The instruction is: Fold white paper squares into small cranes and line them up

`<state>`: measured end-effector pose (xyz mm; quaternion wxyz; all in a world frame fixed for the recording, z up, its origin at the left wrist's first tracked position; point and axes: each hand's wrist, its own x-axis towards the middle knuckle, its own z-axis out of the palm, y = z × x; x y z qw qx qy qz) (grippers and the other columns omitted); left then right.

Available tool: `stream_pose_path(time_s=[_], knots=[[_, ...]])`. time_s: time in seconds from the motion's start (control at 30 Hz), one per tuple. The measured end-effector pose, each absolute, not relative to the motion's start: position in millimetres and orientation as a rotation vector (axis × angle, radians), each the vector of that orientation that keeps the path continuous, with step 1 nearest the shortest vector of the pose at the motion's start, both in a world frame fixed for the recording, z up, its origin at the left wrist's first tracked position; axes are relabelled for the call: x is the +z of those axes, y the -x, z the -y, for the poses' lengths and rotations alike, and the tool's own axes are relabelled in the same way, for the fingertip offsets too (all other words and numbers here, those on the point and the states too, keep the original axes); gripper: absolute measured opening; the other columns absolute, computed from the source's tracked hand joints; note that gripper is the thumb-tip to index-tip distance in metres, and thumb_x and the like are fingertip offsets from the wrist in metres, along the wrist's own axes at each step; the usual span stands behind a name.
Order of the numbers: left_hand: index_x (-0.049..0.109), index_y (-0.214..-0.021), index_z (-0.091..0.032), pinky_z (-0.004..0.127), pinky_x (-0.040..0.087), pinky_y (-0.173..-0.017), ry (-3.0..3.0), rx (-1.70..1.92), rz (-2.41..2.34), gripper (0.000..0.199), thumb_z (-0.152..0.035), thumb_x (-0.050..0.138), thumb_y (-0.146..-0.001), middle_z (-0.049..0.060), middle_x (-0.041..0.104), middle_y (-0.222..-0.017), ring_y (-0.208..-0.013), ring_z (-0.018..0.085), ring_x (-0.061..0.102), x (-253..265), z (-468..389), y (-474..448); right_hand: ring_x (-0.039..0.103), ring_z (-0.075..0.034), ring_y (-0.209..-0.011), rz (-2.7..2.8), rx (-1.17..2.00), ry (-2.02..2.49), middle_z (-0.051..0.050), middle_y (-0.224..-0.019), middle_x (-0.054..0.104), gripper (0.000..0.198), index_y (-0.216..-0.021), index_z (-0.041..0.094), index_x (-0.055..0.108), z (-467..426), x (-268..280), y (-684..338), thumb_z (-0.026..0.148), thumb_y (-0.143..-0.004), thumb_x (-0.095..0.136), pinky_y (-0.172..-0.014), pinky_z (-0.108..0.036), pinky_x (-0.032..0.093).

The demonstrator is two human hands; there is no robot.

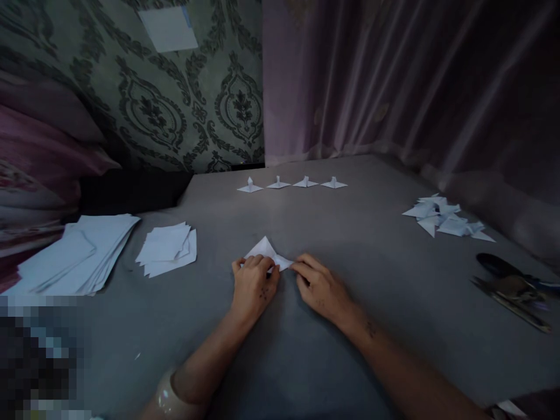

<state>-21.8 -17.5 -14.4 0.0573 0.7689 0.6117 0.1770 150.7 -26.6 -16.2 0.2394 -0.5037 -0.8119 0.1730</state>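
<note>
A partly folded piece of white paper [265,247] lies on the grey surface in front of me, one corner pointing away and another toward the right. My left hand [257,280] covers its near left part, fingers curled and pressing on it. At the paper's right tip, my right hand [321,286] pinches the point between thumb and forefinger. The left hand hides much of the paper's near edge, so the folds there do not show.
Several folded paper figures [277,183] stand in a row at the back. More folded pieces [448,217] are heaped at the right, beyond scissors [499,265] and a pencil-like stick [516,306]. Small paper squares [168,248] and larger sheets [83,251] lie at the left.
</note>
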Motion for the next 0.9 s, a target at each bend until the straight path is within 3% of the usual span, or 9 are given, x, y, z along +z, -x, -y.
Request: stream_pose_path(time_s=[0.3,0.4,0.53,0.63,0.73,0.8,0.9], knots=[[0.063,-0.085,-0.02,0.042,0.029,-0.086,-2.318,0.48,-1.691,0.016,-0.035,0.059,-0.083,0.002,0.068,-0.086,-0.086,0.021,0.061,-13,15,37,0.052,-0.021,-0.099,2.398,0.368,1.33,-0.01,-0.104,0.059,0.034,-0.111,0.014,0.061,29,-14,-145,0.003,-0.085,0.043,-0.089,-0.034,0.048],[0.062,-0.09,-0.021,0.042,0.028,-0.089,-2.4,0.483,-1.509,0.01,-0.025,0.059,-0.081,0.002,0.068,-0.092,-0.088,0.02,0.06,-16,10,55,0.051,-0.021,-0.097,2.432,0.376,1.328,-0.01,-0.104,0.058,0.038,-0.115,0.013,0.06,30,-10,-146,0.0,-0.083,0.044,-0.087,-0.034,0.049],[0.065,-0.093,-0.026,0.043,0.027,-0.09,-2.589,0.524,-1.29,0.025,-0.009,0.049,-0.082,0.002,0.066,-0.101,-0.097,0.021,0.055,-19,5,69,0.05,-0.021,-0.095,2.477,0.362,1.332,-0.01,-0.105,0.057,0.044,-0.121,0.015,0.057,30,-9,-146,0.0,-0.082,0.043,-0.085,-0.034,0.048],[0.066,-0.098,-0.031,0.045,0.029,-0.089,-2.742,0.638,-1.283,0.03,-0.01,0.049,-0.085,0.005,0.058,-0.118,-0.109,0.026,0.048,-18,6,65,0.049,-0.021,-0.094,2.507,0.325,1.356,-0.009,-0.104,0.056,0.045,-0.123,0.019,0.056,30,-10,-145,0.001,-0.084,0.044,-0.083,-0.034,0.047],[0.056,-0.119,-0.027,0.049,0.031,-0.093,-2.797,0.806,-1.545,0.035,-0.017,0.054,-0.086,0.014,0.044,-0.131,-0.119,0.033,0.038,-13,10,57,0.048,-0.021,-0.094,2.532,0.298,1.363,-0.009,-0.103,0.055,0.041,-0.121,0.022,0.057,30,-10,-144,0.005,-0.087,0.043,-0.082,-0.033,0.046],[0.051,-0.123,-0.018,0.048,0.036,-0.091,-2.747,0.91,-1.688,0.039,-0.024,0.058,-0.085,0.018,0.047,-0.123,-0.113,0.032,0.043,-10,13,53,0.048,-0.021,-0.094,2.543,0.308,1.359,-0.009,-0.104,0.054,0.04,-0.12,0.023,0.057,30,-9,-145,0.005,-0.087,0.043,-0.082,-0.033,0.045],[0.054,-0.106,-0.013,0.041,0.044,-0.082,-2.663,0.997,-1.676,0.027,-0.031,0.059,-0.085,0.013,0.055,-0.101,-0.093,0.025,0.052,-10,15,53,0.048,-0.02,-0.096,2.534,0.348,1.364,-0.008,-0.105,0.054,0.043,-0.122,0.025,0.056,31,-8,-146,0.004,-0.086,0.043,-0.083,-0.034,0.045]])
